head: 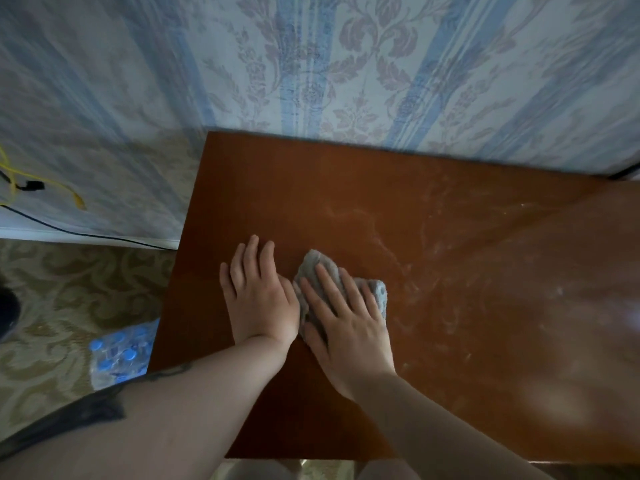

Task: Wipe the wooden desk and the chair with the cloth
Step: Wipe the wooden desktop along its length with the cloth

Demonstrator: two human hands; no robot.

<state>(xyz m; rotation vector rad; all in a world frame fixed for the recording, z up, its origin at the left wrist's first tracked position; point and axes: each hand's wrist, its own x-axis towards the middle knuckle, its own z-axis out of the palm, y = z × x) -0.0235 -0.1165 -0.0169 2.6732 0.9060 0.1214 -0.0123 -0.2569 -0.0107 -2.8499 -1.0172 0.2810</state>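
From my feed I see both hands down on the wooden counter (346,174), which stands with its far edge against a wall covered in blue-striped floral wallpaper (346,64). My right hand (346,317) lies flat on the grey cloth (375,292), fingers straight and slightly spread, pressing it onto the wood; nothing is pinched or curled around. The cloth is bunched into a small wad near the middle-left part of the counter, showing past the fingertips and off to the right of the hand. My left hand (258,292) rests palm-down on bare wood just beside the cloth, fingers straight and close together, its thumb side touching or nearly touching the cloth's left edge; I cannot tell which. The two hands sit side by side, almost in contact. To the right of the cloth the counter surface carries pale, hazy smears and swirl marks, with a glare patch toward the right edge, while the wood to the left and behind the hands looks a more even reddish brown. On the patterned carpet (69,289) left of the counter lies a shrink-wrapped pack of bottles with blue caps (119,351). Along the wall at the left run a yellow cable (69,192) and a black cable (86,233), just above the white skirting board (41,233). A dark sleeve (79,417) shows on my left upper arm at the lower left.
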